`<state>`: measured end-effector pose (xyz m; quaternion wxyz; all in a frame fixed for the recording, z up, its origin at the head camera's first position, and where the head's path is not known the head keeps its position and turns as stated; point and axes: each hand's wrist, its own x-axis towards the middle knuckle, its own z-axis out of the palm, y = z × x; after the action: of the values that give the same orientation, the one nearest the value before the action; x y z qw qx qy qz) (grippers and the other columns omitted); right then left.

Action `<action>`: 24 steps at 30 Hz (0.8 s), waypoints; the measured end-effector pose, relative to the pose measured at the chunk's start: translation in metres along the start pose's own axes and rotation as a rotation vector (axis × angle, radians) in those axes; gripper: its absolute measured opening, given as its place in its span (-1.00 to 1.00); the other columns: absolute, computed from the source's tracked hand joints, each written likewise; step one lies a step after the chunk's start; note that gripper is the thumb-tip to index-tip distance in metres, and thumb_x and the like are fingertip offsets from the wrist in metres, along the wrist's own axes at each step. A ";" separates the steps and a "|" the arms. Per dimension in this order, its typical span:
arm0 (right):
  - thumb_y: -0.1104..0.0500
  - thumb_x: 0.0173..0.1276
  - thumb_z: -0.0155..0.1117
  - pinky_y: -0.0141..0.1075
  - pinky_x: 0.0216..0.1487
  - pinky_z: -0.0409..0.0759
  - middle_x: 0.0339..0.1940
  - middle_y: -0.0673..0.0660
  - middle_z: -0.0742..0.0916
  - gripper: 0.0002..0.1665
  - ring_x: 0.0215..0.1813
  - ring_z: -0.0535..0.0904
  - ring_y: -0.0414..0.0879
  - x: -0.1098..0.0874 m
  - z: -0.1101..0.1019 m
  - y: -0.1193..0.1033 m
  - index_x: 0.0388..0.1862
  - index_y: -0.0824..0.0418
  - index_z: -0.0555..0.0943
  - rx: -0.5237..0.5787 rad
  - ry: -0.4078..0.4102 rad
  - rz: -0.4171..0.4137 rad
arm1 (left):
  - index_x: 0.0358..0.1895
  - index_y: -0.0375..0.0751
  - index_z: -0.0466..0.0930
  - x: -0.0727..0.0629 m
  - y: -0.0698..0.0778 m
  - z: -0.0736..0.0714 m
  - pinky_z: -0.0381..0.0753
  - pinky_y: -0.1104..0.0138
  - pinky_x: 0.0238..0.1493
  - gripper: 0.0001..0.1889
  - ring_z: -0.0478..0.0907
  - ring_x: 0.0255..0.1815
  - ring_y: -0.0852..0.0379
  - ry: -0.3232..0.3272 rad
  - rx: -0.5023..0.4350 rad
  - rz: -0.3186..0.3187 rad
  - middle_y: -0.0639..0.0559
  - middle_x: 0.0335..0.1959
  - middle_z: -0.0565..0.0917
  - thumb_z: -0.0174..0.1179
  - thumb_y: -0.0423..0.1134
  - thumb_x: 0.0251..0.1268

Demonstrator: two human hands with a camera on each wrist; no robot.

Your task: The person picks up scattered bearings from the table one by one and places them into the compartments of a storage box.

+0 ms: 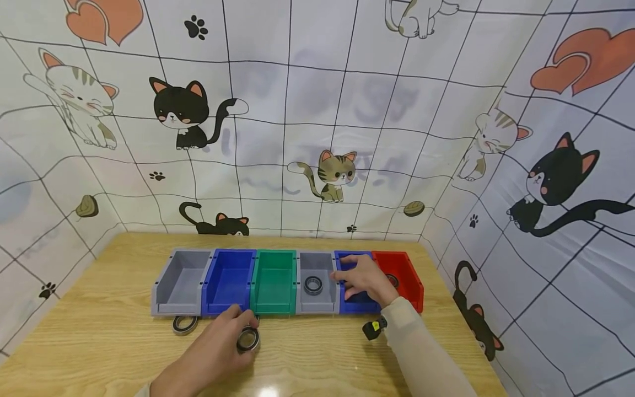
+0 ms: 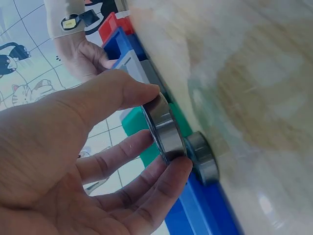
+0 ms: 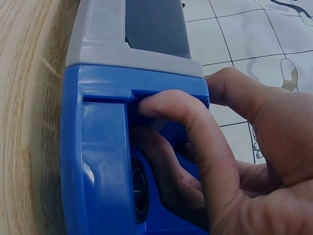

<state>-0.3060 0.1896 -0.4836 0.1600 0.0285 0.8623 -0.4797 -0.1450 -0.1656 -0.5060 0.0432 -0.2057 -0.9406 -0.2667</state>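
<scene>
My left hand pinches a metal ball bearing by its rim, thumb on one side and fingers on the other, in front of the bins. Just beyond it in the left wrist view, another bearing rests on the table. My right hand reaches into the right-hand blue bin, its fingers loosely bent with nothing seen between them. Inside that bin, near the front lip, lies a dark-centred bearing, beside the fingers and partly hidden.
In the row, the right-hand grey bin holds a bearing, and the red bin holds one partly behind the wrist. Leftward stand green, blue and grey bins. A loose bearing lies before the leftmost bin.
</scene>
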 end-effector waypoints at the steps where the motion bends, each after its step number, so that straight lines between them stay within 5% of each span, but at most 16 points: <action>1: 0.01 0.53 0.73 0.04 0.01 0.95 -0.15 0.25 0.82 -0.10 -0.52 0.81 -0.10 0.000 0.000 0.000 0.73 0.22 0.57 0.001 0.001 0.001 | -0.08 0.07 0.74 0.001 0.001 -0.001 0.62 0.40 -0.22 -0.61 0.43 -0.26 0.37 0.009 -0.001 0.010 0.16 -0.22 0.58 0.75 -0.28 0.10; 13: 0.03 0.55 0.71 0.03 -0.01 0.95 -0.25 0.21 0.80 -0.11 -0.52 0.79 -0.13 0.003 0.000 0.001 0.72 0.24 0.57 0.014 -0.011 0.005 | -0.07 -0.01 0.79 0.020 0.014 -0.007 0.66 0.42 -0.27 -0.55 0.50 -0.25 0.33 0.155 0.031 0.054 0.11 -0.23 0.63 0.77 -0.34 -0.05; 24: 0.03 0.54 0.72 -0.06 -0.11 0.95 -0.27 0.21 0.78 -0.11 -0.53 0.81 -0.10 0.000 0.000 -0.001 0.72 0.24 0.57 0.011 -0.008 0.013 | -0.04 -0.03 0.79 0.040 0.022 -0.017 0.69 0.43 -0.25 -0.58 0.58 -0.19 0.24 0.147 0.013 0.018 0.04 -0.16 0.68 0.72 -0.40 0.04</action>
<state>-0.3067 0.1896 -0.4831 0.1664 0.0333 0.8587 -0.4835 -0.1731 -0.1427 -0.4729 0.1161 -0.1939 -0.9347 -0.2744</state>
